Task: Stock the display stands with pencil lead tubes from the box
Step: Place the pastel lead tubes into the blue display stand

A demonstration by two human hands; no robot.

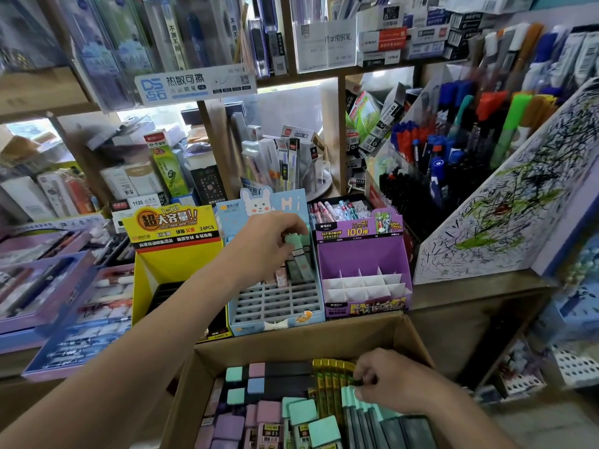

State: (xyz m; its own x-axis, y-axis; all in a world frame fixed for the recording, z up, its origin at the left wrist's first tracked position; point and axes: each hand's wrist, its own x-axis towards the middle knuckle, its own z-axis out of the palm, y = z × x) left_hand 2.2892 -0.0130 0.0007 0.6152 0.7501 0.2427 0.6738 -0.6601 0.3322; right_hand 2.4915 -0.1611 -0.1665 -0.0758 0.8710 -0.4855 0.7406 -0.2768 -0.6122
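My left hand [270,243] pinches a green-capped lead tube [295,241] over the back rows of the blue rabbit display stand [275,306]. A few tubes stand in that stand's back slots; its front slots are bare. My right hand [385,380] reaches into the cardboard box [418,345] at the bottom and grips green-capped tubes [363,405] among several pink, purple, blue and yellow tubes. The yellow stand [175,251] sits left of the blue one. The purple stand [363,280] on the right shows white dividers with nothing in them.
Wooden shelves behind hold pen boxes and packs. A tilted rack of markers [453,163] stands at the right beside a scribbled test board [505,202]. Purple trays of pens [48,286] lie at the left. White bins [573,367] sit low on the right.
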